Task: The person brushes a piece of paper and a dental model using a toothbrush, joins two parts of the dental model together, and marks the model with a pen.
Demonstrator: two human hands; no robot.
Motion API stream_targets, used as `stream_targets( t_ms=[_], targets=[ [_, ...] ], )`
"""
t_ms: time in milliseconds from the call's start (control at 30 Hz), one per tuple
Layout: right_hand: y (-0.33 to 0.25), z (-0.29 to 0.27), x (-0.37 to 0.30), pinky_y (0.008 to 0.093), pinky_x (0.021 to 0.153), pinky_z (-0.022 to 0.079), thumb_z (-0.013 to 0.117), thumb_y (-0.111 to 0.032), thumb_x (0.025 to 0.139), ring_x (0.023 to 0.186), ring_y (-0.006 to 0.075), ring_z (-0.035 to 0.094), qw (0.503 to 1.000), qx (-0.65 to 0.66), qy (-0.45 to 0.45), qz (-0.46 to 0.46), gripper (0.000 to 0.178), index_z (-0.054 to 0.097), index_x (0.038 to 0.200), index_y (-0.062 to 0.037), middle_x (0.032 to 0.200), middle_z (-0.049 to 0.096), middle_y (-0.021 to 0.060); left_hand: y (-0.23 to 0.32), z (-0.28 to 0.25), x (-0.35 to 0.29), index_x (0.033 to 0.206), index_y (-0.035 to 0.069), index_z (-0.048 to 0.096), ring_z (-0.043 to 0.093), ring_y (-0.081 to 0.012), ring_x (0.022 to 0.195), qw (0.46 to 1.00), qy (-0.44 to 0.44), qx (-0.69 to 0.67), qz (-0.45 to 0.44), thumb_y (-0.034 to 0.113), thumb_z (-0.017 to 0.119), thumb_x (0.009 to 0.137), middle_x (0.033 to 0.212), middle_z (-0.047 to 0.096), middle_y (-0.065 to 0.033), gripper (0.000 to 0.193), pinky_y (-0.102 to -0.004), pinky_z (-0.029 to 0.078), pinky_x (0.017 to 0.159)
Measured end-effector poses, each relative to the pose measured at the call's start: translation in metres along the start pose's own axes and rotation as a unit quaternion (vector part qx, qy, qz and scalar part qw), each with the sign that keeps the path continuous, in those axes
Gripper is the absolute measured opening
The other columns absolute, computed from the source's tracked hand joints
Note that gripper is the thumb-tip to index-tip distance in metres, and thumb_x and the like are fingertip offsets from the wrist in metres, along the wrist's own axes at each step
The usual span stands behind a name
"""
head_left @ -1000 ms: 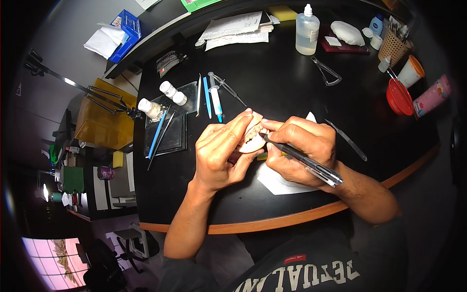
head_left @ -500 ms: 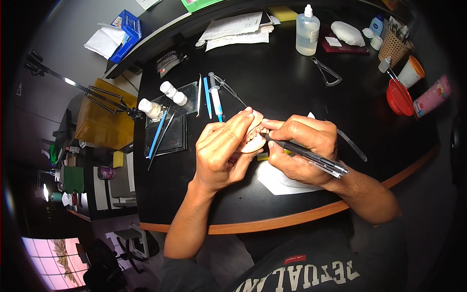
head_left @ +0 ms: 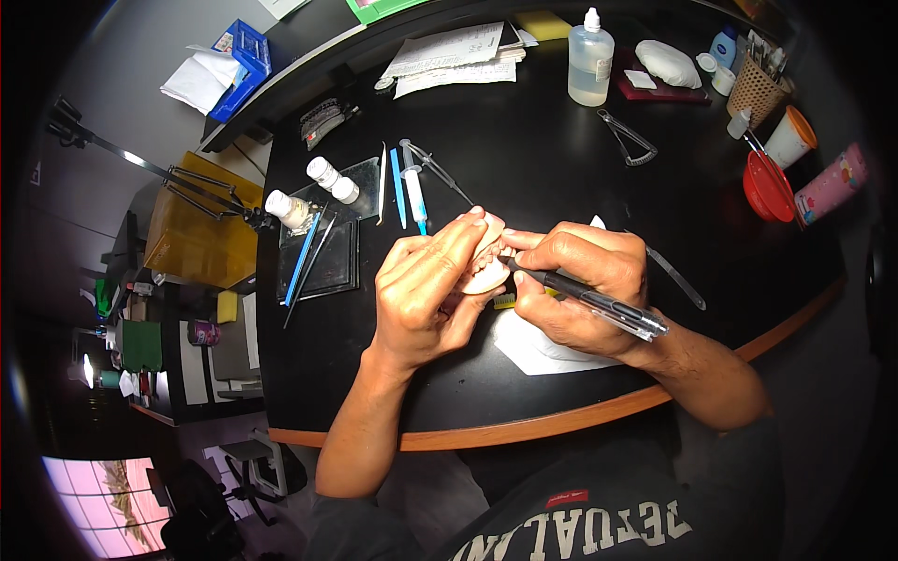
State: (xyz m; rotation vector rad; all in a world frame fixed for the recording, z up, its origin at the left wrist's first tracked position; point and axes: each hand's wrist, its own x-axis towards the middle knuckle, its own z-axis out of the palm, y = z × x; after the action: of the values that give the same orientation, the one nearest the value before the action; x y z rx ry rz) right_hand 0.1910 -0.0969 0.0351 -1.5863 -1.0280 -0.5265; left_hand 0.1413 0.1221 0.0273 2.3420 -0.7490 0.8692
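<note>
My left hand is closed around a dental model, pale pink with a row of teeth facing right. Its far side is hidden by my fingers. My right hand grips a black pen with a clear end, and the tip meets the model near the teeth. My right index fingertip rests close to the model's upper part. Below my hands lie a white sheet with a white pad and a small yellow-bristled thing, partly covered.
Left are a blue-tipped syringe, small white-capped jars and a black tray with slim tools. Farther off stand a clear bottle, papers and a metal caliper. A red bowl sits at right, near a metal spatula.
Almost nothing differs. My right hand and the pen have shifted very slightly left, while the pen tip stays at the model.
</note>
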Motion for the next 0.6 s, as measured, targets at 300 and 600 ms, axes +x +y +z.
stream_targets(
  t_ms=[300, 600],
  targets=[
    [-0.0015, -0.0037, -0.0003, 0.0295, 0.055, 0.057, 0.079, -0.001, 0.078, 0.065, 0.0206, 0.075, 0.999, -0.027, -0.035, 0.013, 0.016, 0.072, 0.092, 0.0023, 0.086, 0.078, 0.0191, 0.0027, 0.0005, 0.0021, 0.130, -0.005, 0.072, 0.079, -0.0267, 0.106, 1.000, 0.009, -0.003, -0.007, 0.010, 0.089, 0.074, 0.124, 0.078, -0.0202, 0.061, -0.0342, 0.055, 0.091],
    [-0.0001, -0.0019, -0.0003, 0.0321, 0.064, 0.065, 0.077, 0.002, 0.077, 0.066, 0.0220, 0.076, 0.999, -0.026, -0.040, 0.003, 0.014, 0.070, 0.090, 0.0036, 0.075, 0.073, 0.0147, 0.0037, -0.0013, 0.0019, 0.131, -0.005, 0.072, 0.079, -0.0270, 0.105, 1.000, 0.005, 0.000, -0.010, 0.014, 0.091, 0.072, 0.124, 0.078, -0.0199, 0.065, -0.0339, 0.055, 0.089]
  ],
)
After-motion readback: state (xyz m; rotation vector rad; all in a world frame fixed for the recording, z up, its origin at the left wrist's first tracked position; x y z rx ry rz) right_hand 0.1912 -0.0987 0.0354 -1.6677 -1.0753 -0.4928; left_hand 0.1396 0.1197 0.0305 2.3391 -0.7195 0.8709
